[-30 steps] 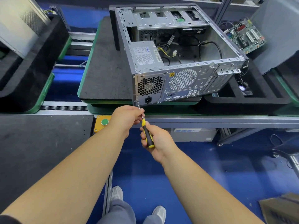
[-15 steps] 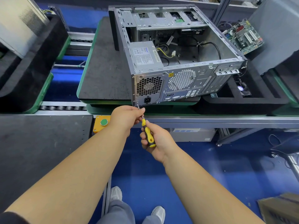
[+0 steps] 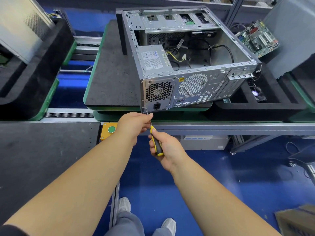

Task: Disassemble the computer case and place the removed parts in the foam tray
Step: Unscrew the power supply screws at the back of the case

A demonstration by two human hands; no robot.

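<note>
An open metal computer case [image 3: 211, 86] lies on its side on a grey pad, rear panel facing me. A grey power supply [image 3: 154, 59] sits in its near left corner. My right hand [image 3: 167, 150] grips the yellow and black handle of a screwdriver [image 3: 156, 143]. The tip meets the rear panel's lower left corner, by the power socket. My left hand [image 3: 134, 124] pinches the screwdriver's shaft just below the tip. The black foam tray [image 3: 265, 106] lies to the right of the case, with a small fan [image 3: 257, 94] in it.
A green circuit board [image 3: 258, 39] leans at the back right beside a grey panel. Another black foam tray [image 3: 34, 65] with a case panel stands at the left. A yellow box with a green button [image 3: 110, 129] sits on the conveyor's rail. A cardboard box [image 3: 296, 220] is on the floor.
Both hands stay at the case's lower left rear corner with the screwdriver; the handle has shifted only slightly in my right hand.
</note>
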